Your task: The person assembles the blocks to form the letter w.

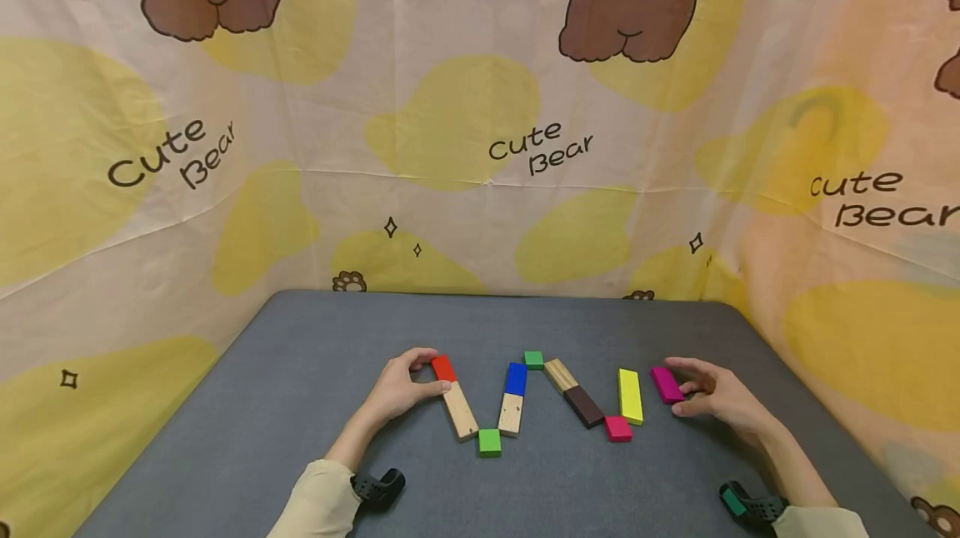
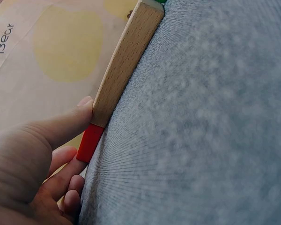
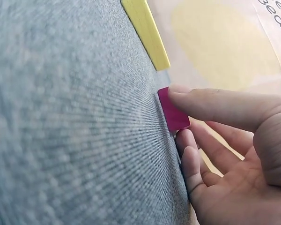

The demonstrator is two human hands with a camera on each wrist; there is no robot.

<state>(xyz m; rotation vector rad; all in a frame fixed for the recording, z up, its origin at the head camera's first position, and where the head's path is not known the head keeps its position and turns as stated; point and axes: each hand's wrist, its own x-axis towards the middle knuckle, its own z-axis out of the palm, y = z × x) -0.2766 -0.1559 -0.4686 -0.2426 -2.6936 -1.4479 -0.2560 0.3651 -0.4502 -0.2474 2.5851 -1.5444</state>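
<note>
A zigzag row of wooden blocks lies flat on the grey tabletop. At its left end my left hand (image 1: 399,388) pinches a red block (image 1: 444,368), index finger at the far end and thumb by the joint with a plain wood block (image 2: 126,61). The red block (image 2: 90,142) meets that wood block end to end. At the right end, a magenta block (image 1: 667,386) sits between the thumb and fingers of my right hand (image 1: 718,398). The right wrist view has the thumb against one end of this magenta block (image 3: 172,112). Left of it stands a gap, then a yellow block (image 1: 631,396).
Between the hands lie a green block (image 1: 490,443), a blue block (image 1: 516,378), another green block (image 1: 533,360), a dark brown block (image 1: 583,406) and a pink block (image 1: 618,429). A patterned cloth (image 1: 450,130) hangs behind the grey table (image 1: 337,321).
</note>
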